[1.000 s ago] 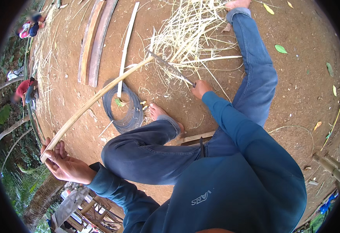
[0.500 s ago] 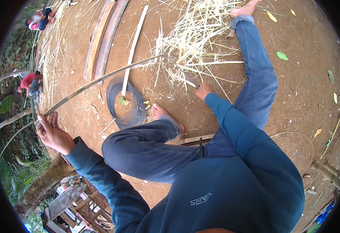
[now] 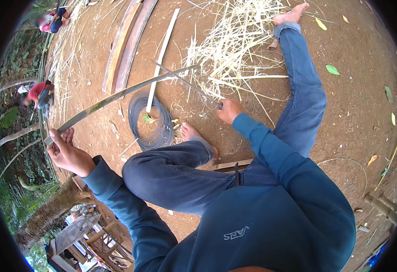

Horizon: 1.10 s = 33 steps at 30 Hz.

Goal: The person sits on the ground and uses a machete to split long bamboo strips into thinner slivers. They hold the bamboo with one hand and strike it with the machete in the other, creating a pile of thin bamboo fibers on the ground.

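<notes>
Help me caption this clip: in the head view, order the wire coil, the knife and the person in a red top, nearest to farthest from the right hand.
From the right hand:
1. Knife: gripped in it.
2. Wire coil: on the ground, to its left.
3. Person in a red top: far left, in the background.
</notes>
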{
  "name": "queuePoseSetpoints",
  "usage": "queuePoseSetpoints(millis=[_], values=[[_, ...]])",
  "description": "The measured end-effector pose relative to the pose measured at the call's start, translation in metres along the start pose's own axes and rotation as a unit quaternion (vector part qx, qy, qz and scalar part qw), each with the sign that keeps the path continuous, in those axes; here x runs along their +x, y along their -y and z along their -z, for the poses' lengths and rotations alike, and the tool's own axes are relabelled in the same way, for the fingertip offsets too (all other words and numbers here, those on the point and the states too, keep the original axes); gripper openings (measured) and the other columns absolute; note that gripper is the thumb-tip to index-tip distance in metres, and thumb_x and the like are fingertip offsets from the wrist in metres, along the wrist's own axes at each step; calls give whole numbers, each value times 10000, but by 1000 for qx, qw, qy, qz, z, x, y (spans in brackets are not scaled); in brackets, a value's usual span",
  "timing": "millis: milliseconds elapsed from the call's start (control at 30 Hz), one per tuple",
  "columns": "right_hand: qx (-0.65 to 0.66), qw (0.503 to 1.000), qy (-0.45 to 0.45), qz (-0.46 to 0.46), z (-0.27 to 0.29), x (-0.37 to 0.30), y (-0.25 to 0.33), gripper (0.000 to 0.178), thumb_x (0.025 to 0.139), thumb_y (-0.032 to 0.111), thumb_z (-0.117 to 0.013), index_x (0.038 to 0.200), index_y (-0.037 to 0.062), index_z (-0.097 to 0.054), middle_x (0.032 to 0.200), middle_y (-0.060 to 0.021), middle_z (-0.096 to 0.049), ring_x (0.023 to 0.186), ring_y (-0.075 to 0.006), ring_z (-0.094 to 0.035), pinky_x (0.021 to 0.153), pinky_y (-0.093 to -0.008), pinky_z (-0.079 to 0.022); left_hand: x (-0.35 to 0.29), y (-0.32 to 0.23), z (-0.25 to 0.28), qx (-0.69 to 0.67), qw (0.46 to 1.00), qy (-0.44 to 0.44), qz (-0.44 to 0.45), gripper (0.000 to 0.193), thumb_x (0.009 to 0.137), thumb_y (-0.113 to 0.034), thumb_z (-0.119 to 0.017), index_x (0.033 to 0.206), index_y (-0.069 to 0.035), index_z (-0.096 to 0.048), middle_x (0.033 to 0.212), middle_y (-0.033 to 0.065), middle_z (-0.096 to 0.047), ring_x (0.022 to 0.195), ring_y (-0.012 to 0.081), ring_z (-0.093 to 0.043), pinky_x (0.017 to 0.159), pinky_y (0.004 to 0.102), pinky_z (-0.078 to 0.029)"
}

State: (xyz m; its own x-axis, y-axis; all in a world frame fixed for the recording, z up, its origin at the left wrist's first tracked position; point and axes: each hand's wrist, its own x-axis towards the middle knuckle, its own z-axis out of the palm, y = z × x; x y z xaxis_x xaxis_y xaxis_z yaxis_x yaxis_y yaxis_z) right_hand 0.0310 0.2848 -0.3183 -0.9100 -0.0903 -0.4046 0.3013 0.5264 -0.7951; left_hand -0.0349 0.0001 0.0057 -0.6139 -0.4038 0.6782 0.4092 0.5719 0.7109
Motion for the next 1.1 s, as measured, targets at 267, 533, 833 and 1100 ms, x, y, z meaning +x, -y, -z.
queuePoseSetpoints(millis=[267,533,833,1100], values=[[6,991,-49,-128,-20,41,-71,277,771,292,-633,884,44,-682,789,-219,-655,751,-363,-646,722,-432,-512,3,1,-4,-7,1000,4,6,337,856,-214,-690,885,34,-464,848,173,-610,706,221,-650,666,316,-586],[-31,987,-42,-153,-29,57,-115,285,757,274,-633,875,18,-676,869,-245,-653,824,-375,-641,745,-434,-504,8,-2,-1,15,999,19,31,319,906,-240,-622,989,55,-532,910,173,-632,742,175,-644,693,281,-563],[24,997,-64,21,-6,-4,-20,220,730,227,-624,783,15,-655,691,-200,-630,624,-326,-619,617,-421,-490,17,-9,46,-77,971,213,70,373,950,-74,-472,1284,82,-419,1273,263,-500,1204,294,-503,1034,383,-419],[44,987,-13,152,27,-66,74,245,764,221,-625,902,24,-667,746,-197,-651,695,-326,-649,660,-412,-515,2,-19,53,-73,969,226,62,344,944,-61,-482,1258,72,-435,1253,269,-512,1185,299,-520,1012,393,-442]])
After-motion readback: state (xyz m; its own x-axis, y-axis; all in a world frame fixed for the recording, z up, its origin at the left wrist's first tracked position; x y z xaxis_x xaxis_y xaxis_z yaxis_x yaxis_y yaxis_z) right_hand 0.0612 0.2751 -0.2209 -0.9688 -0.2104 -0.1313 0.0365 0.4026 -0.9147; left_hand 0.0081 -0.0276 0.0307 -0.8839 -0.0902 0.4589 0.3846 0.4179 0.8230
